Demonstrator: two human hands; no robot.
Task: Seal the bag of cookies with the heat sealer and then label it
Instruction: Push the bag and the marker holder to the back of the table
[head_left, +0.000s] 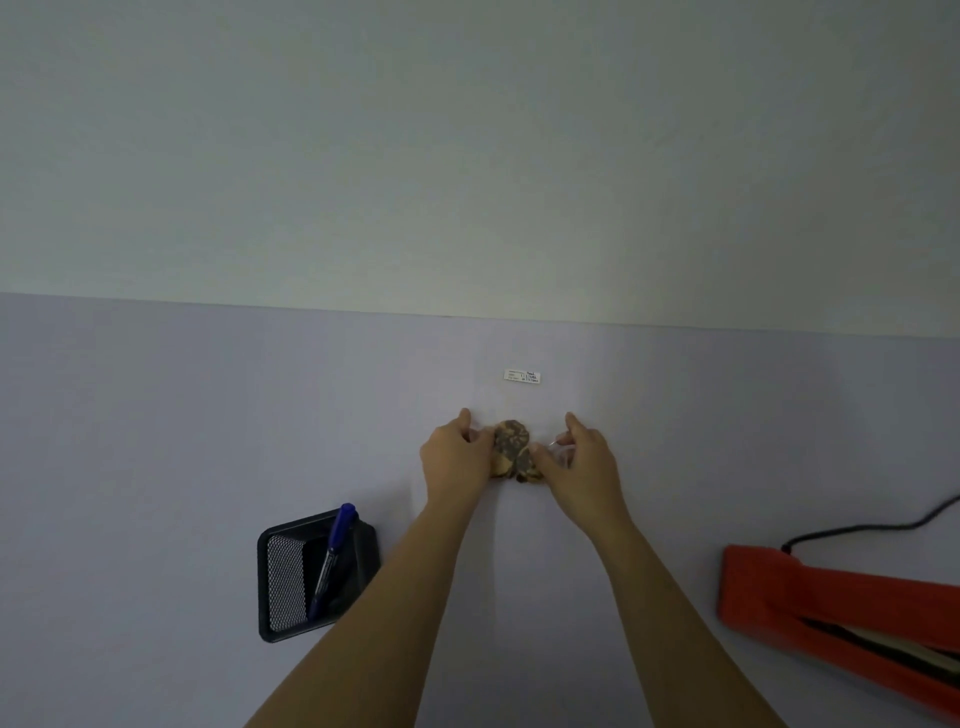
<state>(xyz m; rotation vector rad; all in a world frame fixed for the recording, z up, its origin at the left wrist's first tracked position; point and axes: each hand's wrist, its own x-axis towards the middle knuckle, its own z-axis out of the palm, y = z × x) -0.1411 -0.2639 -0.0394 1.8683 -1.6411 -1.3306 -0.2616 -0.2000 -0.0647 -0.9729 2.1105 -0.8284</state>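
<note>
Both my hands are on the bag of cookies (511, 449), which lies on the counter (156, 415) straight ahead of me; my left hand (457, 457) grips its edge at 9 o'clock with the fingers curled in; my right hand (576, 457) pinches the clear plastic at 3 o'clock. The label (522, 376), already written on, lies flat on the counter at 12 o'clock from the bag, apart from it. The heat sealer (810, 597) sits well away at 4 o'clock, its cord (872, 525) trailing off behind it; a marker (332, 561) stands in a mesh holder (283, 582) at 8 o'clock.

I cannot tell whether the bag's mouth is sealed; the film is too clear to read. If it is open, tilting it on the way to the sealer could spill cookies; crumbs on the seam, or a fold from my pinch, could leave a weak weld. If it is sealed, I think the risk lies in the label; the lumpy cookies give no flat backing, so it may crease or stick crooked.
</note>
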